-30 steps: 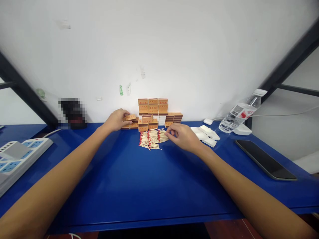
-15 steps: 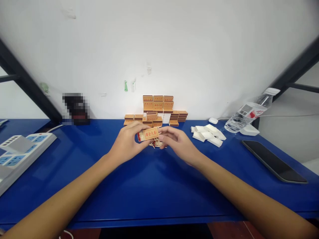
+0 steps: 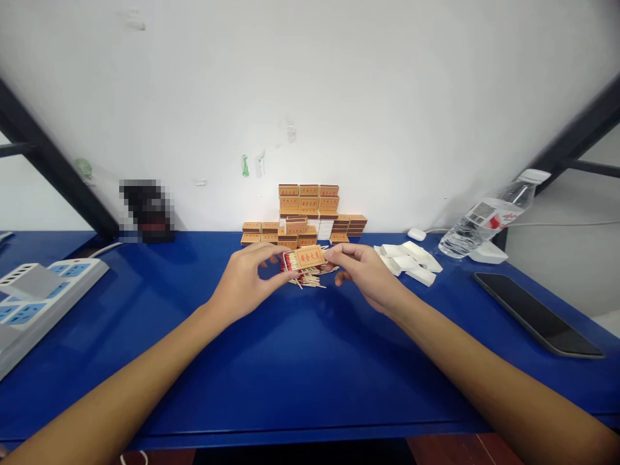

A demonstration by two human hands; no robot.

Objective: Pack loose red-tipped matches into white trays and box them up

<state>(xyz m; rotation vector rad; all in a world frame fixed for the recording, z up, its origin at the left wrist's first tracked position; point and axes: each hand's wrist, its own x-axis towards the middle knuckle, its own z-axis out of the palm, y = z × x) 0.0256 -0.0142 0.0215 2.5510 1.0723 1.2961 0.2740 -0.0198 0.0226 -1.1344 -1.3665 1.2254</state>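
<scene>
Both hands hold one orange matchbox [image 3: 309, 257] above the blue table [image 3: 271, 361]. My left hand [image 3: 245, 284] pinches its left end, where red match heads show from the partly open tray. My right hand [image 3: 365, 274] grips the right end of the box. Under the box lies a pile of loose matches [image 3: 310, 279]. Behind it, orange matchboxes [image 3: 309, 206] are stacked against the white wall.
Several white inner trays [image 3: 407, 258] lie right of the hands. A water bottle [image 3: 489, 218] leans at the back right, and a dark phone [image 3: 537, 314] lies near the right edge. A power strip [image 3: 39, 290] sits at the far left.
My left hand took a matchbox from the stack and brought it over the match pile. My right hand left the loose matches and took the box's right end; its tray now shows match heads.
</scene>
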